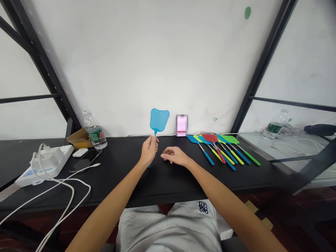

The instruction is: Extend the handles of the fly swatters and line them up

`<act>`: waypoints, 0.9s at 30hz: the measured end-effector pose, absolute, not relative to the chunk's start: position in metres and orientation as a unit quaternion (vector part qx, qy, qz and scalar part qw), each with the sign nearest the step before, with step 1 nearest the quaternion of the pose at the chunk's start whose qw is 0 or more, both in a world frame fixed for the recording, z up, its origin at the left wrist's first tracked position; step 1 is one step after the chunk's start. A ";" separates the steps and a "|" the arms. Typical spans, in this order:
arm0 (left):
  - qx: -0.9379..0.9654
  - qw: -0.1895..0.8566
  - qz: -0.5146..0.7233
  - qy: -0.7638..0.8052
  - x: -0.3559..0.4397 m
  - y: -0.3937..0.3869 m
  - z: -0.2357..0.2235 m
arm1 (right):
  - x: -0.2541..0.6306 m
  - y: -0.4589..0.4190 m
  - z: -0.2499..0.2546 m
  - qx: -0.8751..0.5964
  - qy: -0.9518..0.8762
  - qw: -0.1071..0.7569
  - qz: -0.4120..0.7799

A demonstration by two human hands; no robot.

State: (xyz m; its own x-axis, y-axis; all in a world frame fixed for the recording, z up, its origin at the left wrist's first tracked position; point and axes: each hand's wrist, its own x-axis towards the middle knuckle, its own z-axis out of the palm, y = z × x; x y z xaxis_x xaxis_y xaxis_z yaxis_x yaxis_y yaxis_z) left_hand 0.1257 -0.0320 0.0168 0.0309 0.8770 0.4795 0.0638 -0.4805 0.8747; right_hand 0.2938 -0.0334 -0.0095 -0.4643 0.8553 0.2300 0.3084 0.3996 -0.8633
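Note:
In the head view my left hand (149, 149) is closed round the shaft of a blue fly swatter (159, 120). Its mesh head points up in front of the wall, and a bit of the blue grip shows below my wrist. My right hand (175, 155) is just to the right, low over the black desk, with loosely curled fingers, a gap between them and nothing visible inside. Farther right several fly swatters lie fanned out and overlapping, among them a red fly swatter (210, 138) on top and a green fly swatter (250, 157) at the outer side.
A phone with a blurred screen (182, 125) leans against the wall. On the left are a water bottle (96, 133), a cardboard box (80, 139), a white case (80, 152), a dark phone (88, 160), a power strip (56, 164) and loose white cables (70, 180). Black metal posts flank the desk (118, 189).

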 end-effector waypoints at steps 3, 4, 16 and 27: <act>0.574 0.418 0.635 0.304 0.131 -0.032 0.015 | 0.280 -0.040 -0.013 -0.366 -0.802 0.360 0.306; 0.570 0.430 0.638 0.289 0.133 -0.032 0.015 | 0.278 -0.042 -0.014 -0.363 -0.810 0.362 0.285; 0.748 0.280 0.474 0.370 0.126 -0.036 0.007 | 0.289 -0.040 -0.010 -0.427 -0.782 0.437 0.126; 0.830 0.113 0.326 0.439 0.121 -0.045 0.006 | 0.407 -0.028 0.014 -0.635 -0.531 0.550 -0.115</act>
